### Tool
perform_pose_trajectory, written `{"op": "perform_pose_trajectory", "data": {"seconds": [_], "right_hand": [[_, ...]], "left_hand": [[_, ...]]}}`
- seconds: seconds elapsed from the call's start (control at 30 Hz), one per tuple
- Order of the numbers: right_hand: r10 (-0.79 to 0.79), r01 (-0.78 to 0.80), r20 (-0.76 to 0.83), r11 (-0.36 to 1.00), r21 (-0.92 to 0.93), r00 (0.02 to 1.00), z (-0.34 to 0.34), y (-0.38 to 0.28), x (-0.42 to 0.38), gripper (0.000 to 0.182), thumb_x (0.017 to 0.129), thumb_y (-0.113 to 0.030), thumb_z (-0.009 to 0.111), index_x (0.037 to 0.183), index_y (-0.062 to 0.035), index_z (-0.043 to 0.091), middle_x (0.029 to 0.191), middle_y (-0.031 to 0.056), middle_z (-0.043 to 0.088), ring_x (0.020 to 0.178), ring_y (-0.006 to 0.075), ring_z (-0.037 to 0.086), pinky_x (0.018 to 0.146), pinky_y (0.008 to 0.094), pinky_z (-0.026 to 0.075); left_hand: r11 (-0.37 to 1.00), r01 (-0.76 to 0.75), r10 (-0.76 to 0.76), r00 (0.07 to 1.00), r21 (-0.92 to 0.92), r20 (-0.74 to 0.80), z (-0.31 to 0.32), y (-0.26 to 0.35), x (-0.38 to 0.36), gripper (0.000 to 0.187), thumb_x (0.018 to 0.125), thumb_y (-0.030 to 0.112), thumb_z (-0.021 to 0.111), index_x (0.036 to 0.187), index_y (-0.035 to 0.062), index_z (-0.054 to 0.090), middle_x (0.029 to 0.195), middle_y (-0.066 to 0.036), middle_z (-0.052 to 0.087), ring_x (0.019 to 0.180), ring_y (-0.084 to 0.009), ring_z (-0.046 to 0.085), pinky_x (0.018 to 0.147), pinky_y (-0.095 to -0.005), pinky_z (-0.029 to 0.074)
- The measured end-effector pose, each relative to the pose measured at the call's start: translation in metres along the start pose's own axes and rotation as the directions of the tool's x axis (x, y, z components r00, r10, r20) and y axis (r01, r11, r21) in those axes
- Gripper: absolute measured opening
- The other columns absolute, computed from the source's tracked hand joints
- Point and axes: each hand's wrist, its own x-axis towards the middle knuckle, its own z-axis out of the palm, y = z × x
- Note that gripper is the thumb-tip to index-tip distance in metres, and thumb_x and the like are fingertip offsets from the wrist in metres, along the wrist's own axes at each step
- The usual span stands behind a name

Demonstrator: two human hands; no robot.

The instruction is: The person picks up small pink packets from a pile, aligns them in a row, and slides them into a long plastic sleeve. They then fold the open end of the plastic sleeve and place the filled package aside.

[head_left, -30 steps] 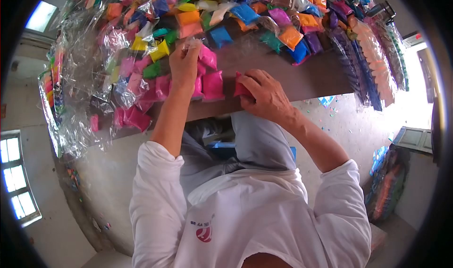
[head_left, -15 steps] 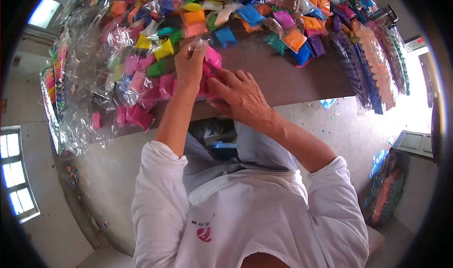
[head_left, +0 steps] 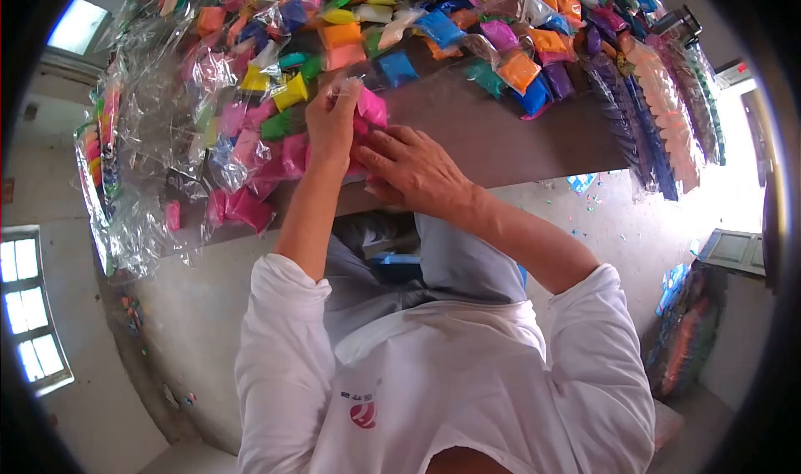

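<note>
My left hand (head_left: 332, 122) is closed in a pinch on the edge of a clear plastic bag (head_left: 354, 85). Just right of those fingertips lies a bright pink packet (head_left: 373, 107) in see-through film. My right hand (head_left: 415, 167) reaches in from the right, fingers bent over pink packets at the table's near side; its fingertips and what lies under them are partly hidden. More pink packets (head_left: 294, 153) stretch leftward behind my left wrist, and a few darker pink ones (head_left: 248, 210) rest by the front edge.
Many small coloured packets (head_left: 440, 27) are heaped across the back of the brown table (head_left: 534, 144). Loose clear plastic (head_left: 138, 194) covers its left end. Long filled strips of packets (head_left: 663, 111) hang over the right end. A bundled bag (head_left: 688, 332) stands on the floor at right.
My right hand has shifted slightly left and its fingers have drawn in over the pink packets. My left hand keeps its pinch on the bag, nearly in place.
</note>
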Motion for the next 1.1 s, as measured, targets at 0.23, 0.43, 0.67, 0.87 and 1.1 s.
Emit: {"op": "perform_pose_trajectory", "data": {"seconds": [0.23, 0.43, 0.67, 0.87, 1.1], "right_hand": [[0.047, -0.043, 0.133, 0.999, -0.029, 0.99, -0.028, 0.013, -0.016, 0.037, 0.068, -0.019, 0.072, 0.1, -0.0087, 0.056, 0.085, 0.0089, 0.057, 0.084, 0.0285, 0.054, 0.072, 0.0394, 0.046], [0.289, -0.282, 0.074, 0.956, -0.085, 0.955, -0.059, 0.019, -0.027, 0.046, 0.065, -0.021, 0.077, 0.101, -0.0076, 0.053, 0.088, 0.0115, 0.058, 0.084, 0.0314, 0.054, 0.07, 0.041, 0.047], [0.249, -0.245, 0.086, 0.968, -0.057, 0.965, -0.057, 0.023, -0.028, 0.053, 0.069, -0.026, 0.08, 0.109, -0.0035, 0.054, 0.112, 0.0136, 0.057, 0.097, 0.0338, 0.056, 0.086, 0.0405, 0.047], [0.099, -0.098, 0.157, 0.995, -0.016, 0.983, -0.062, 0.032, -0.031, 0.057, 0.076, -0.026, 0.074, 0.121, -0.0018, 0.05, 0.12, 0.0165, 0.053, 0.109, 0.0365, 0.052, 0.095, 0.0418, 0.043], [0.148, -0.142, 0.209, 0.989, -0.041, 0.967, -0.068, 0.035, -0.037, 0.057, 0.076, -0.014, 0.069, 0.125, -0.0021, 0.042, 0.119, 0.0177, 0.053, 0.11, 0.0359, 0.05, 0.096, 0.0416, 0.041]], "left_hand": [[0.994, -0.064, 0.062, 0.998, -0.084, -0.032, 0.004, -0.002, -0.001, 0.019, 0.089, 0.02, 0.064, 0.087, 0.001, 0.066, 0.074, 0.005, 0.056, 0.067, -0.0041, 0.045, 0.059, -0.0226, 0.038], [0.994, -0.092, 0.091, 0.996, -0.066, -0.02, 0.006, -0.005, -0.003, 0.02, 0.09, 0.019, 0.063, 0.088, -0.0006, 0.066, 0.073, 0.004, 0.055, 0.066, -0.0038, 0.045, 0.058, -0.0225, 0.037], [0.994, -0.111, 0.111, 0.994, 0.021, 0.014, 0.004, -0.008, -0.006, 0.019, 0.09, 0.017, 0.062, 0.092, -0.0011, 0.066, 0.072, 0.005, 0.053, 0.065, -0.0035, 0.044, 0.058, -0.0213, 0.036], [0.994, -0.111, 0.11, 0.993, 0.025, 0.036, 0.008, -0.003, -0.01, 0.019, 0.089, 0.017, 0.064, 0.094, -0.0015, 0.066, 0.074, 0.005, 0.054, 0.066, -0.0028, 0.044, 0.058, -0.0198, 0.036], [0.992, -0.11, 0.109, 0.994, 0.068, 0.023, 0.006, -0.003, -0.011, 0.02, 0.089, 0.017, 0.065, 0.094, -0.0018, 0.066, 0.074, 0.005, 0.054, 0.066, -0.0028, 0.045, 0.058, -0.02, 0.037]]}}
